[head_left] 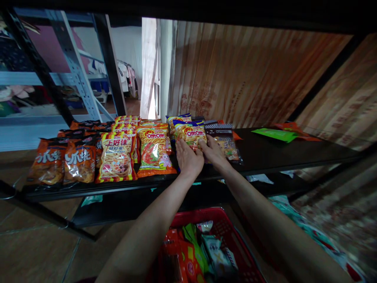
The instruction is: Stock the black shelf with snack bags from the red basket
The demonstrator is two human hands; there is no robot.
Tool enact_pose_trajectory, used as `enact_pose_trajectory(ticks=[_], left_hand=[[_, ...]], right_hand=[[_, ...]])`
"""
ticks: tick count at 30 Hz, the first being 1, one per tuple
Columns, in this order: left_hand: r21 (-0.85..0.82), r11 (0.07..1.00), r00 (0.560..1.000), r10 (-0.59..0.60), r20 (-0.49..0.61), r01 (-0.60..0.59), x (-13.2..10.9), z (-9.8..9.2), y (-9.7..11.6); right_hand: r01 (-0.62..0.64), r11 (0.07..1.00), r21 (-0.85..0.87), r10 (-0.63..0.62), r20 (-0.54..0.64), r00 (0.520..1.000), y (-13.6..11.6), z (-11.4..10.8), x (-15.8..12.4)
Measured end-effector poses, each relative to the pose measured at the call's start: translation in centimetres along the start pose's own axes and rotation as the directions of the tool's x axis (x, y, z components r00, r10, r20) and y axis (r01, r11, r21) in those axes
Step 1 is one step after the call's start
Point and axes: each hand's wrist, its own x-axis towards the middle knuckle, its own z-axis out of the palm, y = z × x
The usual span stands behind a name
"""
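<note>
My left hand (189, 158) and my right hand (214, 152) hold a blue and yellow snack bag (190, 133) between them at the shelf's middle. The left palm lies along its lower front, and the right thumb presses its right side; some fingertips are hidden. Behind it leans a similar blue-topped bag (180, 118). Just left stands an orange-edged snack bag (153, 149) with a noodle-like picture. Close by my right hand is a dark-topped snack bag (225, 137).
Prawn cracker bags (116, 157) and dark orange snack bags (79, 159) stand in rows at the left of the black shelf (273, 155). A green packet (277, 135) lies flat at right. Below my arms, a red basket (203, 214) holds several packets.
</note>
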Motion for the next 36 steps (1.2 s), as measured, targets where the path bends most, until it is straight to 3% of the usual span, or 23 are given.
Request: enact_pose_trajectory(ticks=[3,9,18,24,36], left_hand=[[-0.004,1.000,1.000,-0.001,-0.014,0.001,0.3,0.4,-0.3],[-0.003,0.999,0.996,0.034,-0.077,-0.034,0.5,0.1,-0.7],[-0.070,0.997,0.996,0.002,-0.091,-0.008,1.4,-0.7,-1.0],[-0.094,0.991,0.995,-0.099,-0.015,0.097,1.6,-0.6,-1.3],[-0.048,0.996,0.996,-0.078,-0.047,0.076,1.2,-0.9,-1.3]], right_hand=[[-0.069,0.998,0.004,0.069,0.015,0.998,-0.4,0.2,-0.6],[-0.042,0.997,0.059,0.043,-0.017,0.999,-1.7,0.9,-1.5],[-0.163,0.958,0.236,0.166,0.010,0.986,-0.9,1.3,-0.5],[-0.179,0.977,0.119,0.168,0.100,0.981,-0.6,0.9,-0.2],[-0.194,0.964,0.181,0.188,0.052,0.981,-0.7,2.3,-0.6]])
